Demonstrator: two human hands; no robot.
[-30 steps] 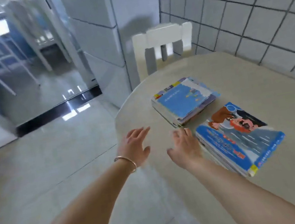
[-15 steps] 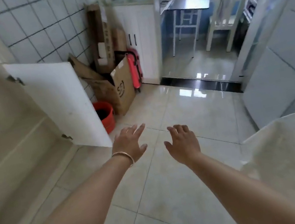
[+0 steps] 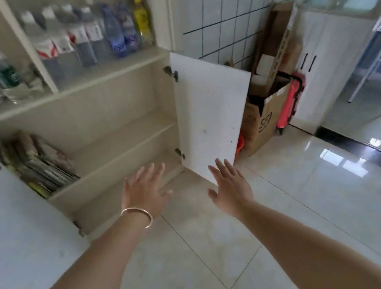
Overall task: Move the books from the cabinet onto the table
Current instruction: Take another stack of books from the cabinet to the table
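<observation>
The cabinet [image 3: 117, 142] stands with both lower doors swung wide. Several books [image 3: 43, 165] lean in a slumped row at the left end of its middle shelf, partly hidden by the left door. My left hand [image 3: 145, 193], with a bangle at the wrist, reaches forward with fingers spread and empty, below and right of the books. My right hand [image 3: 231, 185] is stretched out beside it, fingers straight and empty, in front of the right door's lower corner. The table is out of view.
The right cabinet door [image 3: 212, 115] juts into the floor space; the left door [image 3: 3, 215] fills the left foreground. Bottles [image 3: 93, 34] line the upper shelf. Cardboard boxes [image 3: 267, 110], a red case [image 3: 291, 101] and a red bucket sit along the tiled wall.
The view has swung left from the table with its books, across the floor, to face the open cabinet. Both hands stay outstretched and empty, now close to the cabinet shelves.
</observation>
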